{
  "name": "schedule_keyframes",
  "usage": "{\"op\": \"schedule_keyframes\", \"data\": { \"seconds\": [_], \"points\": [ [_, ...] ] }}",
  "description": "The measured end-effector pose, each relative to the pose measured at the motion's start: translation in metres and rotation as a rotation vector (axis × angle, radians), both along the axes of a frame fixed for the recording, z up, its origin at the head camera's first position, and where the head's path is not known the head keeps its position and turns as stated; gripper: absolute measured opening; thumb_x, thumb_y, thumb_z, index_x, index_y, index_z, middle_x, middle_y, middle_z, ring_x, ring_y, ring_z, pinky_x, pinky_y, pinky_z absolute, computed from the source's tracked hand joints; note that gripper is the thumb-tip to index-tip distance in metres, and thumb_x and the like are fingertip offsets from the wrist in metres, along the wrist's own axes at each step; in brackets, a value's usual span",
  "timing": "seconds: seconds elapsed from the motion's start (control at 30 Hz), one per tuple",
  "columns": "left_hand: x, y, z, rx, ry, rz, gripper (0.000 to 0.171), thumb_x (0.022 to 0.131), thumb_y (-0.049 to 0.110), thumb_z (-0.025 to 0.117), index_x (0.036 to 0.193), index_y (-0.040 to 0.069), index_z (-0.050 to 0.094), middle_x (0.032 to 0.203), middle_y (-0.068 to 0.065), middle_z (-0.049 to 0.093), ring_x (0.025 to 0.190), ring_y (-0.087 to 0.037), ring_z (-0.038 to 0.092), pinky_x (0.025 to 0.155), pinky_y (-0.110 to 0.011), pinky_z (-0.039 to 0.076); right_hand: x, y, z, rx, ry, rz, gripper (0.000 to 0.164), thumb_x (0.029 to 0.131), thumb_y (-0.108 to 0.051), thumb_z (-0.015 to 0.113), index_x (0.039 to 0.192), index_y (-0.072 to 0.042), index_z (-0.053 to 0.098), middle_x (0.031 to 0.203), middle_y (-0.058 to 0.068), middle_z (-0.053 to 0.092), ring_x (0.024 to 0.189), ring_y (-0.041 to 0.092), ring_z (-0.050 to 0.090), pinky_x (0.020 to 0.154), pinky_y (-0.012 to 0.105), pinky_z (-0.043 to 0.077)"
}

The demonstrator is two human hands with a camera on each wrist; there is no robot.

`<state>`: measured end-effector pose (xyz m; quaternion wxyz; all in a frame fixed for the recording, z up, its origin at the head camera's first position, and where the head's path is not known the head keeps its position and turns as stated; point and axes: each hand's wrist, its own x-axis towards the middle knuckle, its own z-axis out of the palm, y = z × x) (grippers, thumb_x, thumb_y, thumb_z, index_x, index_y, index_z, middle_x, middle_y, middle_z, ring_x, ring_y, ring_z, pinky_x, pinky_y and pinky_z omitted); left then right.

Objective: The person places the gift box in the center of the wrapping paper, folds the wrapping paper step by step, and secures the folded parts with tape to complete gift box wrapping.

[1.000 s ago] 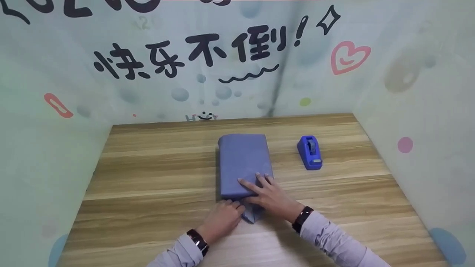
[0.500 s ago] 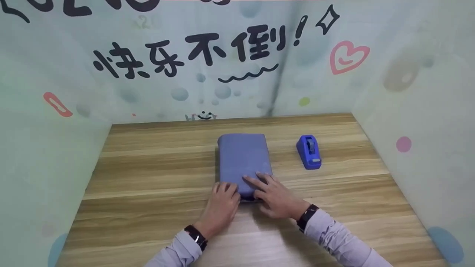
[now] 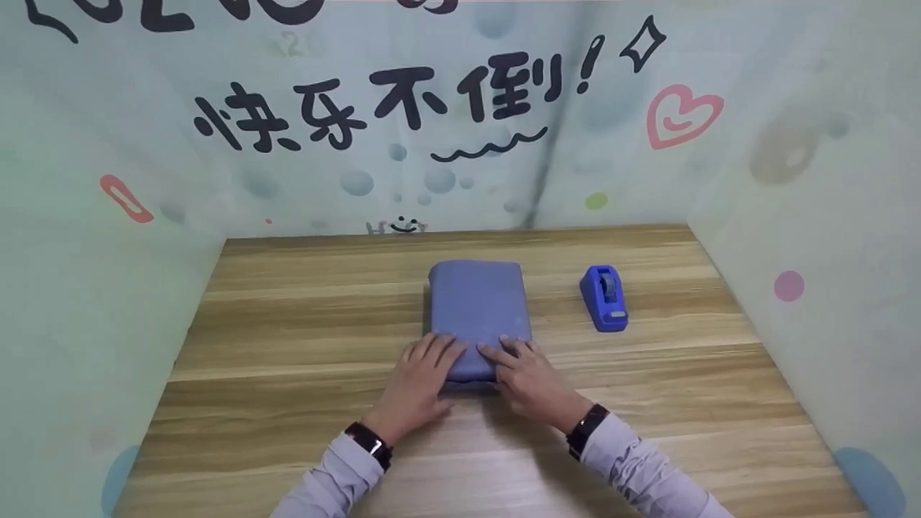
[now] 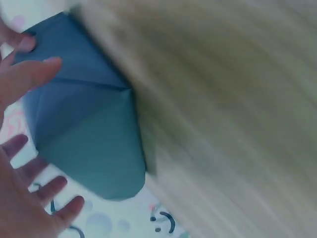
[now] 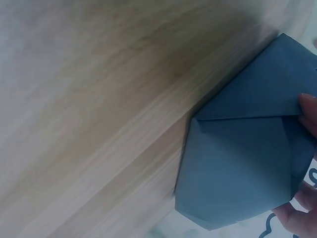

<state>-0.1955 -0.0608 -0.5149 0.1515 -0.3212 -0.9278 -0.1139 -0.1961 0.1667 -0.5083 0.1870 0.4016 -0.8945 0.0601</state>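
A rectangular parcel [image 3: 478, 302] wrapped in blue-grey paper lies on the wooden table. Its near end, with folded paper flaps [image 5: 237, 163], shows in both wrist views. My left hand [image 3: 414, 381] rests its extended fingers on the parcel's near left top edge; its thumb [image 4: 34, 79] is straight in front of the folded end. On the near right corner, my right hand [image 3: 536, 385] grips the parcel, fingers on top and thumb [image 5: 309, 109] against the end flap. The underside of the parcel is hidden.
A blue tape dispenser [image 3: 604, 298] stands to the right of the parcel. Printed white curtain walls [image 3: 468, 187] border the wooden table [image 3: 302, 324] at the back and both sides.
My left hand has moved up from the loose flap below the parcel onto its near left top edge. The flap is now folded up against the end. The right hand stays at the right corner.
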Motion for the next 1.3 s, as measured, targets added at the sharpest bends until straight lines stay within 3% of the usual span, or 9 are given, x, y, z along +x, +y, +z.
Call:
{"op": "schedule_keyframes", "data": {
  "seconds": [0.17, 0.33, 0.53, 0.67, 0.87, 0.97, 1.03, 1.17, 1.3],
  "points": [
    [0.008, 0.008, -0.009, -0.094, 0.018, 0.033, 0.099, 0.06, 0.057, 0.077, 0.14, 0.014, 0.038, 0.146, -0.012, 0.036, 0.134, -0.038, 0.031, 0.104, -0.05, 0.037, 0.019, 0.0, -0.002, -0.002, 0.007, 0.026, 0.007, 0.079, -0.016, 0.065, 0.077, -0.009, 0.067, 0.128, 0.0, 0.058, 0.113, 0.036, 0.055, 0.087, 0.047, 0.047],
    [0.012, 0.013, -0.002, -0.095, 0.017, 0.014, 0.093, 0.062, 0.061, 0.074, 0.136, 0.013, 0.044, 0.14, -0.012, 0.045, 0.13, -0.04, 0.038, 0.103, -0.049, 0.039, 0.033, 0.002, -0.003, -0.063, 0.018, 0.037, 0.013, 0.076, -0.018, 0.071, 0.073, -0.011, 0.061, 0.125, 0.0, 0.06, 0.108, 0.031, 0.057, 0.084, 0.043, 0.047],
    [0.005, 0.008, 0.01, -0.067, -0.078, -0.04, 0.085, 0.068, 0.058, 0.071, 0.136, 0.014, 0.045, 0.141, -0.011, 0.044, 0.131, -0.038, 0.038, 0.106, -0.047, 0.037, 0.024, 0.006, 0.007, -0.127, -0.1, -0.009, 0.039, 0.073, -0.029, 0.077, 0.09, -0.013, 0.046, 0.122, 0.007, 0.06, 0.097, 0.019, 0.06, 0.082, 0.033, 0.049],
    [0.001, 0.007, 0.014, -0.042, -0.12, -0.071, 0.081, 0.07, 0.058, 0.07, 0.134, 0.014, 0.047, 0.14, -0.011, 0.046, 0.129, -0.038, 0.039, 0.104, -0.047, 0.038, 0.019, 0.009, 0.013, -0.113, -0.131, 0.007, 0.043, 0.074, -0.03, 0.077, 0.1, -0.011, 0.049, 0.108, 0.003, 0.065, 0.083, 0.015, 0.058, 0.073, 0.03, 0.049],
    [-0.003, 0.007, 0.019, -0.056, -0.144, -0.081, 0.082, 0.069, 0.057, 0.071, 0.134, 0.013, 0.047, 0.139, -0.011, 0.046, 0.128, -0.037, 0.041, 0.103, -0.047, 0.039, 0.009, 0.011, 0.026, -0.074, -0.17, 0.035, 0.047, 0.072, -0.033, 0.078, 0.104, -0.012, 0.05, 0.088, -0.003, 0.061, 0.077, 0.013, 0.059, 0.077, 0.032, 0.048],
    [-0.004, 0.008, 0.021, -0.067, -0.139, -0.079, 0.082, 0.068, 0.056, 0.072, 0.134, 0.013, 0.048, 0.138, -0.011, 0.046, 0.126, -0.037, 0.042, 0.104, -0.046, 0.039, 0.005, 0.014, 0.032, -0.088, -0.279, 0.036, 0.044, 0.075, -0.033, 0.075, 0.105, -0.013, 0.05, 0.093, -0.002, 0.063, 0.081, 0.013, 0.06, 0.079, 0.034, 0.048],
    [-0.005, 0.009, 0.021, -0.075, -0.131, -0.079, 0.082, 0.067, 0.056, 0.072, 0.133, 0.013, 0.048, 0.138, -0.011, 0.047, 0.126, -0.037, 0.042, 0.104, -0.046, 0.039, 0.004, 0.019, 0.034, -0.141, -0.402, 0.026, 0.04, 0.078, -0.03, 0.073, 0.107, -0.013, 0.051, 0.102, 0.0, 0.065, 0.089, 0.015, 0.061, 0.082, 0.035, 0.049],
    [-0.005, 0.01, 0.022, -0.087, -0.117, -0.083, 0.081, 0.067, 0.056, 0.072, 0.132, 0.014, 0.049, 0.137, -0.011, 0.048, 0.125, -0.037, 0.044, 0.103, -0.045, 0.041, 0.004, 0.034, 0.034, -0.265, -0.622, 0.011, 0.039, 0.08, -0.018, 0.069, 0.115, -0.012, 0.052, 0.131, 0.004, 0.055, 0.12, 0.021, 0.051, 0.101, 0.041, 0.042],
    [-0.004, 0.01, 0.023, -0.096, -0.103, -0.088, 0.08, 0.067, 0.057, 0.071, 0.13, 0.014, 0.051, 0.134, -0.011, 0.05, 0.123, -0.037, 0.046, 0.1, -0.045, 0.044, 0.009, 0.049, 0.03, -0.19, -0.646, 0.014, 0.062, 0.075, -0.015, 0.069, 0.133, -0.011, 0.045, 0.151, 0.008, 0.031, 0.139, 0.031, 0.027, 0.111, 0.048, 0.028]
  ]
}}
